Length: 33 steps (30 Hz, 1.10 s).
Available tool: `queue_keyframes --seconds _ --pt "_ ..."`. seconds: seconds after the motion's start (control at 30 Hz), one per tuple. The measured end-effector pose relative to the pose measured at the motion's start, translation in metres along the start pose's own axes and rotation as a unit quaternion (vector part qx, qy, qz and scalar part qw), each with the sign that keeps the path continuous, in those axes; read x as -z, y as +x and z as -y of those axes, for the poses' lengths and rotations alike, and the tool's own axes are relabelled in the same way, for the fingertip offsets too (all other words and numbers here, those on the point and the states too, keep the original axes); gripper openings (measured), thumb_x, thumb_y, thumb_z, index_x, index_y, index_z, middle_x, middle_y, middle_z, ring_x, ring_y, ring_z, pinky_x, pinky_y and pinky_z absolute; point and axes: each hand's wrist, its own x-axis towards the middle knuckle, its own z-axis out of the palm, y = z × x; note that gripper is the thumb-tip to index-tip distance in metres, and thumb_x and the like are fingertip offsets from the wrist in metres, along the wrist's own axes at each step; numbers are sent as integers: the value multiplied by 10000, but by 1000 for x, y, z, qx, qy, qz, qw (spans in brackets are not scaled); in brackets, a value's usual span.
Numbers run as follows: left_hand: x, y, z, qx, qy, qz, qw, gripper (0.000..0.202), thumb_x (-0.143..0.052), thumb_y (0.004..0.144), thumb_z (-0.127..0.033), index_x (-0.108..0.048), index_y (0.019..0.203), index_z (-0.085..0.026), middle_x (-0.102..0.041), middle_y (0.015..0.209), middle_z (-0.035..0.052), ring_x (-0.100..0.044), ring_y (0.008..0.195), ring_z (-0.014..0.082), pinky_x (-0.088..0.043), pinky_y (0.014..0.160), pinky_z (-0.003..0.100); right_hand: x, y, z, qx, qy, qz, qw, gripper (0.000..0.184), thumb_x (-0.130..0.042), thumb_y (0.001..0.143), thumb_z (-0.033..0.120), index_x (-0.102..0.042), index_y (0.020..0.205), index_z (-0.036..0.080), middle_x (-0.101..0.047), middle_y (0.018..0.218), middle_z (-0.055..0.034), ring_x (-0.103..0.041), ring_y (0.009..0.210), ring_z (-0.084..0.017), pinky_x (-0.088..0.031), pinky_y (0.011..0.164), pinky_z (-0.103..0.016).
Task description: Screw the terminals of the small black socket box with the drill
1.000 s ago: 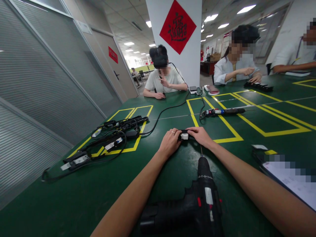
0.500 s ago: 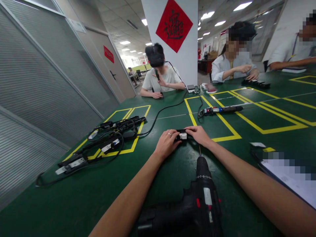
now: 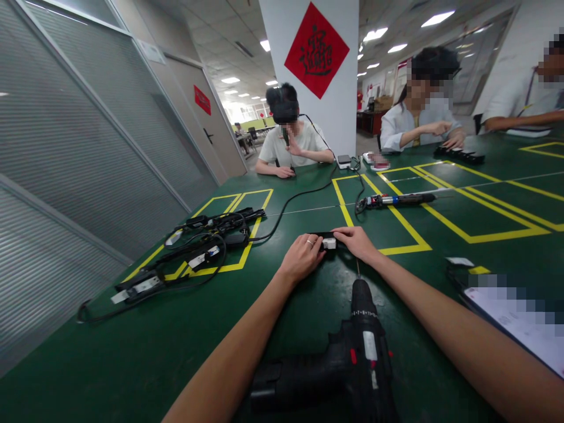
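Both hands meet on a small black part (image 3: 324,236) that lies flat on the green bench (image 3: 132,352), in the middle and a little toward the far side, just left of a strip of yellow tape (image 3: 405,249). The left hand (image 3: 302,255) curls its fingers over the part's left end. The right hand (image 3: 359,242) closes its fingertips on the right end, and a white label (image 3: 328,243) shows between the two. Gripped from both ends and pressed down, the part seems to be braced so that it cannot slide or twist.

A cordless drill (image 3: 352,364) lies on its side at the near edge between the forearms, with neither hand on it. Its thin bit (image 3: 358,269) points away from the body toward the part, which looks like a handy and safe way to park it.

A tangle of black power strips (image 3: 198,247) and cables sits well apart on the left, inside a taped box. An electric screwdriver (image 3: 396,200) rests farther off to the right. Blurred papers (image 3: 515,317) lie at the near right. Other people sit at the far side, with their own hands on their own work.
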Motion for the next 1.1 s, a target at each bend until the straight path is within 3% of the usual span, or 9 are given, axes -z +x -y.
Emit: queue_keyframes --seconds 0.33,0.57,0.67,0.77,0.87,0.93,1.0,1.1 --pt "-5 -1 2 -11 2 -5 1000 280 -457 903 -314 -546 1088 -123 -606 994 137 -585 891 249 -487 804 388 1 1 -1 14 3 10 1000 266 -559 899 310 -588 1124 171 -615 1147 -66 -622 954 -202 -517 806 -409" --pt "3 -4 1 14 -39 -11 999 319 -494 887 -335 -541 1118 -120 -607 1025 135 -579 921 248 -504 824 389 0 2 -3 13 8 7 1000 267 -558 899 312 -588 1124 172 -617 1142 -65 -624 946 -200 -518 801 -406" --pt "12 -4 3 52 -95 -32 994 340 -511 879 -313 -525 1176 -149 -591 1081 131 -573 981 238 -495 875 390 0 1 -3 13 10 5 1000 267 -559 898 312 -588 1122 170 -618 1139 -65 -625 943 -200 -520 798 -404" --pt "28 -11 13 161 -177 -52 970 359 -531 859 -293 -532 1196 -169 -594 1087 106 -575 1005 217 -482 903 371 1 1 -1 15 10 1 1000 278 -562 897 310 -581 1136 169 -616 1141 -67 -627 941 -199 -522 794 -405" --pt "51 -38 31 299 -261 14 918 385 -577 807 -344 -585 1156 -182 -648 955 59 -620 882 210 -505 834 370 1 0 1 14 5 -2 1000 276 -559 899 309 -580 1138 172 -616 1143 -68 -627 940 -197 -521 795 -404" --pt "68 -72 47 360 -341 102 862 441 -580 786 -396 -593 1169 -178 -680 926 47 -643 860 219 -512 814 372 1 0 2 14 0 -3 1000 267 -558 900 308 -585 1128 173 -617 1143 -68 -625 945 -197 -519 801 -406" --pt "86 -114 64 401 -395 167 810 483 -619 738 -427 -611 1154 -182 -697 998 44 -640 959 243 -490 881 382 1 0 2 14 -5 -4 1000 261 -556 901 308 -588 1122 174 -616 1146 -68 -623 952 -198 -516 807 -408" --pt "113 -183 89 490 -324 196 785 488 -652 681 -496 -666 1082 -218 -729 927 24 -655 930 282 -473 891 444 1 -1 4 12 -9 -5 1000 261 -555 901 310 -588 1122 174 -617 1144 -67 -623 949 -197 -516 807 -408"
